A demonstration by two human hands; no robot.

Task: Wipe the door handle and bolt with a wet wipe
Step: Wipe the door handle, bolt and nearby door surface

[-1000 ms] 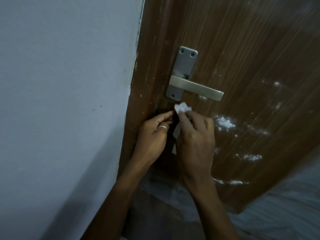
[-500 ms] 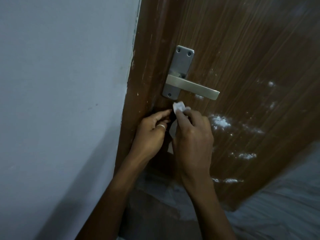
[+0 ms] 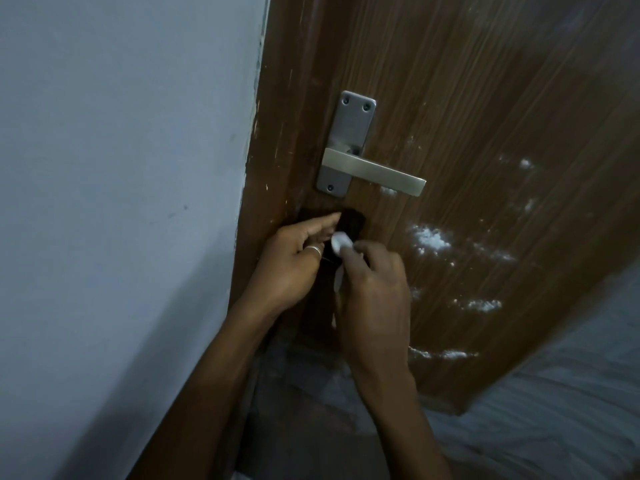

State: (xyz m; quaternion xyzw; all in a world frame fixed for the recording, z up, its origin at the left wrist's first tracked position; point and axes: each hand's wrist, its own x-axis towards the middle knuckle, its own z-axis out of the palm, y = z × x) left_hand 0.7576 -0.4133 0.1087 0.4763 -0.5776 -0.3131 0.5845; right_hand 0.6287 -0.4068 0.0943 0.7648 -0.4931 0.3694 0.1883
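Down below the handle (image 3: 372, 169), the wipe (image 3: 340, 242) sits bunched into a small white wad, pinched between the thumb and fingertips of the right hand (image 3: 372, 299), which is clenched around it; a strip of the wipe trails down along the inside of that hand. It is pressed at a dark fitting on the door (image 3: 485, 116), just beside the door's left edge; this is presumably the bolt (image 3: 349, 221), though it is too dark to make out clearly. The left hand (image 3: 287, 268) is right beside it, fingers curled, index finger stretched across the top of the dark patch, a ring (image 3: 72, 250) on one finger; whether it grips anything I cannot tell. The handle is a silver lever on an upright plate, pointing toward the door's right side, apart from both hands. White smears spot the brown wood to the right of the hands. A pale wall (image 3: 121, 202) borders the door's left edge.
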